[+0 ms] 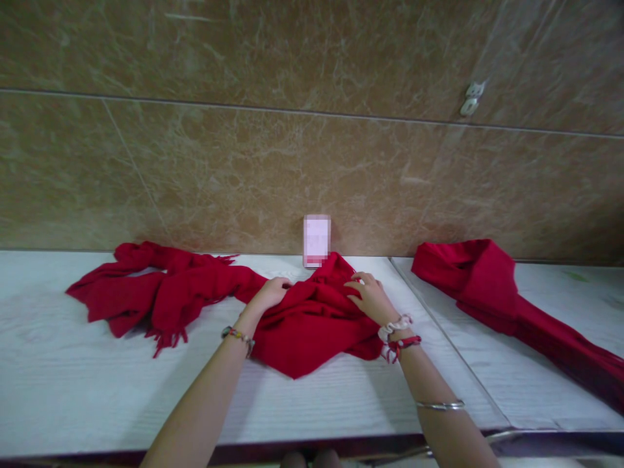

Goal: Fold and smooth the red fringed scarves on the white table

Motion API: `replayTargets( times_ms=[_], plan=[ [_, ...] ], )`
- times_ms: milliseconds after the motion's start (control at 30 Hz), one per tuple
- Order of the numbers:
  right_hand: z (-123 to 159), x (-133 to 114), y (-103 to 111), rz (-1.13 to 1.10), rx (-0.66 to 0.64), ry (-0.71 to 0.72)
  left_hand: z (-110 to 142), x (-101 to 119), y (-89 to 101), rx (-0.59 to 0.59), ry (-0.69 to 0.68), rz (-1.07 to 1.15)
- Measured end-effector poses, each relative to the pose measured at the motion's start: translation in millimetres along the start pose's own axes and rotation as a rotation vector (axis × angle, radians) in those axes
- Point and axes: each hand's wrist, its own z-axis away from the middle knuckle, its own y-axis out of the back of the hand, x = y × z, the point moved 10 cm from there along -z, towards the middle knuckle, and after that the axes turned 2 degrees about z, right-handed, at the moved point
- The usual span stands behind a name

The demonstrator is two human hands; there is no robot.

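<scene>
A red scarf [302, 338] lies bunched and folded on the white table in front of me, its near edge coming to a point. My left hand [273, 292] pinches the cloth at its left side, the fingertips partly hidden by folds. On the right side of the same cloth, my right hand [369, 297] rests with thumb and fingers apart. More red fringed cloth [166, 286] lies crumpled to the left and runs up to my left hand; I cannot tell whether it is the same piece.
Another red scarf [487, 286] lies at the right, looped at one end. A pale phone-like object [316, 239], blurred out, leans against the brown marbled wall [244, 169] behind the scarf. A small white cat-shaped piece [472, 97] is on the wall. The white table [63, 383] has a seam at right.
</scene>
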Motion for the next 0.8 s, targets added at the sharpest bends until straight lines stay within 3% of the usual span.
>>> replayTargets(
  times_ms=[233,400,633,733,800],
  plan=[
    [-1.3,14.3,-5.8,-0.022,-0.037,-0.026,-3.4,-0.3,-2.0,-0.016,-0.044,0.035],
    [-4.1,22.1,11.9,-0.241,0.191,-0.031,-5.9,0.3,-4.4,-0.024,-0.055,0.070],
    [6.5,33.1,53.7,-0.354,0.547,-0.081,3.0,15.8,-26.8,-0.201,-0.107,0.198],
    [10.2,37.7,60.8,-0.363,0.593,-0.112,8.3,26.7,-33.2,-0.253,-0.140,0.255],
    [9.1,38.8,58.6,-0.366,0.558,-0.116,10.1,32.7,-33.4,-0.257,-0.162,0.287]
  ],
)
